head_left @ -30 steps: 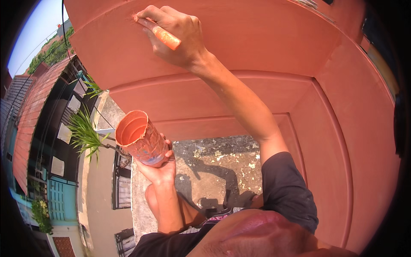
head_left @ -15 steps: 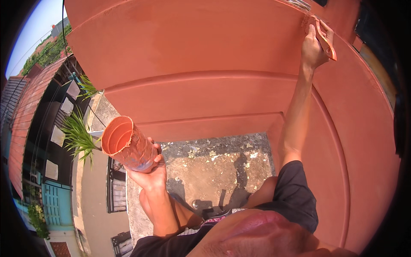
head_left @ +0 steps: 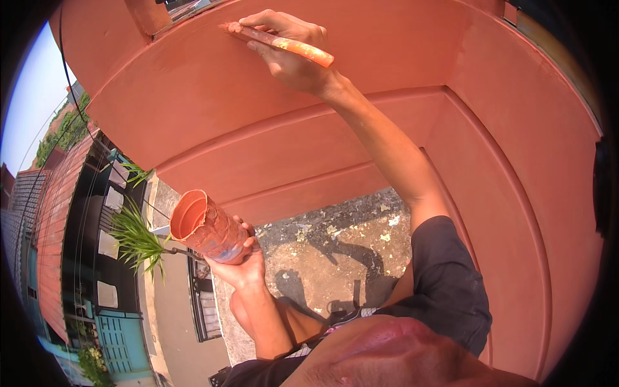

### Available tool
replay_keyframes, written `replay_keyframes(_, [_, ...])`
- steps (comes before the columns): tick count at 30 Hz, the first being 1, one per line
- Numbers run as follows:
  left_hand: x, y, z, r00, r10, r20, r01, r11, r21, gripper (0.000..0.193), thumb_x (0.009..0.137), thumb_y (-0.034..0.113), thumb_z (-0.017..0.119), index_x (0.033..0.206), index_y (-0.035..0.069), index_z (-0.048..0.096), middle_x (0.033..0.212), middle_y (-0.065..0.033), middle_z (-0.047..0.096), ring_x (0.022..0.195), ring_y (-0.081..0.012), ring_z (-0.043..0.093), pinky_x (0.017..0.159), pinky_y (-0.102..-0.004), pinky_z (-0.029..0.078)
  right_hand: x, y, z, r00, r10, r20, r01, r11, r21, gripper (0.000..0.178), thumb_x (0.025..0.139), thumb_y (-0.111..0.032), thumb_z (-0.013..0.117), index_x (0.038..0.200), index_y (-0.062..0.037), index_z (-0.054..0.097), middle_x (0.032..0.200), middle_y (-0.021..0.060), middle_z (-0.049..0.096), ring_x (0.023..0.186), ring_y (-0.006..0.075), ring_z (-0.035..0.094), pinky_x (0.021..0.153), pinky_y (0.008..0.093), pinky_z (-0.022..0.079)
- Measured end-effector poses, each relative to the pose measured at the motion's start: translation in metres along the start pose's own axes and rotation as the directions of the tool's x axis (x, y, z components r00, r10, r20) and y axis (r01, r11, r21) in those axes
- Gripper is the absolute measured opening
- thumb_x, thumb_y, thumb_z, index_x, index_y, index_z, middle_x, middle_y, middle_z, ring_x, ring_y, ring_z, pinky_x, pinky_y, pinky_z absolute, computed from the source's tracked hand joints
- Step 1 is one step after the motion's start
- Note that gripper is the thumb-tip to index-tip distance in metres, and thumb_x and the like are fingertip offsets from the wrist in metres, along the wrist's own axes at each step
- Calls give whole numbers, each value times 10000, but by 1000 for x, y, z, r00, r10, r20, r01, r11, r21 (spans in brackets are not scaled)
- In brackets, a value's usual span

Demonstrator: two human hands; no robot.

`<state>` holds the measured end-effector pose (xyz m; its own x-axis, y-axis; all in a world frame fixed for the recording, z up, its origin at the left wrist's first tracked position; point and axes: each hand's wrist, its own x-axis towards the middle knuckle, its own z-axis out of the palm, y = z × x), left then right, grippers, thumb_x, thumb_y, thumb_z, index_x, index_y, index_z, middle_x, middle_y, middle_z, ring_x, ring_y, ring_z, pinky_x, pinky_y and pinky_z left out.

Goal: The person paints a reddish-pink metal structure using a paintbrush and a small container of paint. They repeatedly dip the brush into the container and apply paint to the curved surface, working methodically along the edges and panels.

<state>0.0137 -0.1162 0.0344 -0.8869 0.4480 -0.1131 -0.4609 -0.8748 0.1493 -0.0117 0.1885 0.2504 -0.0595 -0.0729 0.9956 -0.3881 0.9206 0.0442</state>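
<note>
My right hand is closed around the orange, paint-flecked handle of a paintbrush. The bristle end is at the upper part of the reddish-orange wall, close below its top edge; whether it presses on the surface I cannot tell. At the lower left, my left hand grips the lower part of a paint-smeared plastic cup. The cup tilts to the left with its mouth upward, and its inside is coated in the same reddish-orange. How much paint it holds is hidden.
Raised mouldings run along the wall and turn at the inner corner on the right. Below is a worn ledge with flaking spots and my shadow. Past its left edge lie a spiky green plant, a street-level house with a turquoise gate, and overhead cables.
My right hand has moved with the paintbrush from the far right corner leftward along the upper wall. The cup in my left hand sits slightly further right and lower in view.
</note>
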Motion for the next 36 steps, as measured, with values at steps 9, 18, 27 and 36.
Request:
replay_keyframes(9, [10, 1, -16, 995, -52, 83, 57, 996, -64, 635, 958, 579, 561, 1412, 137, 514, 1242, -223, 591, 1025, -397, 620, 587, -354, 545, -63, 145, -219, 721, 375, -582, -446, 895, 23, 211, 920, -73, 730, 1128, -53, 698, 942, 42, 752, 800, 102, 689, 674, 244, 544])
replay_keyframes(18, [7, -6, -10, 997, -46, 70, 49, 998, -39, 631, 965, 574, 559, 1426, 145, 513, 1248, -233, 596, 1018, -401, 624, 583, -346, 551, -35, 89, -145, 940, -95, -329, -178, 685, -707, 392, 865, -3, 680, 1238, -124, 668, 871, 144, 618, 780, 341, 638, 660, 413, 521])
replay_keyframes(27, [-4, -7, 6, 997, -65, 47, 66, 997, -30, 620, 964, 559, 560, 1416, 136, 521, 1232, -223, 620, 1019, -399, 643, 578, -336, 538, 12, 7, -35, 970, -141, 199, 137, 990, 34, 222, 896, -47, 708, 1085, -163, 716, 928, 23, 742, 758, 213, 712, 592, 316, 565])
replay_keyframes(36, [8, 0, -12, 993, -65, 98, 71, 996, -55, 605, 970, 560, 560, 1418, 156, 520, 1270, -232, 595, 1072, -396, 617, 600, -341, 545, -28, 130, -238, 716, 482, -506, -500, 859, 111, 235, 940, -76, 729, 1168, -37, 686, 1095, 71, 720, 811, 138, 693, 666, 247, 536])
